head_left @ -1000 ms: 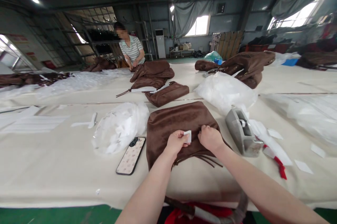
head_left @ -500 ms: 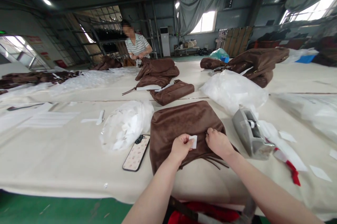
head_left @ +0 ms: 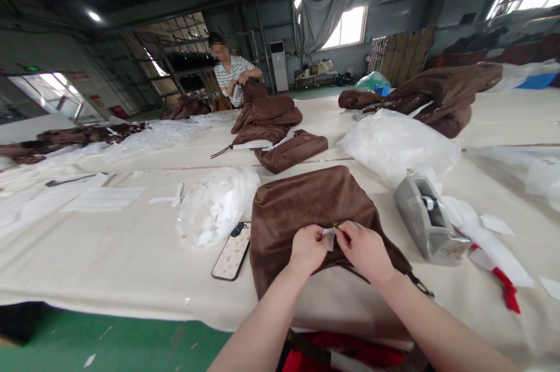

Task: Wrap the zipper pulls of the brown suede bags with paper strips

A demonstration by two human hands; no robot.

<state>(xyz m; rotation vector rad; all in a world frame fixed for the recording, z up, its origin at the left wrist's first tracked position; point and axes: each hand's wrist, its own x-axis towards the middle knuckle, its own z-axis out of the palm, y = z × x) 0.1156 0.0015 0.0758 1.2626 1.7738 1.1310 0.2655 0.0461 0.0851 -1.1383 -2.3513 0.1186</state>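
A brown leather-look handbag (head_left: 301, 200) lies flat on the cloth-covered table in front of me. My left hand (head_left: 310, 248) pinches a small white slip of paper (head_left: 330, 240) over the bag's near part. Close beside it, my right hand (head_left: 362, 246) is closed at a brass-coloured zipper pull (head_left: 335, 224) on the bag. The fingertips of both hands nearly meet at the paper's upper edge. A strap with a metal clasp (head_left: 420, 283) trails out to the right of the bag.
Left of the bag lie a phone (head_left: 231, 251) and a clear plastic bag of white scraps (head_left: 214, 206). A grey tape dispenser (head_left: 426, 217) stands to the right, near a red ribbon (head_left: 507, 290). More brown bags (head_left: 292, 150) lie beyond. A person (head_left: 236, 72) handles one across the table.
My right hand has moved left to meet my left hand at the paper, and a brass pull now shows there. The strap's clasp has come into view. Across the table, the person has lifted a brown bag.
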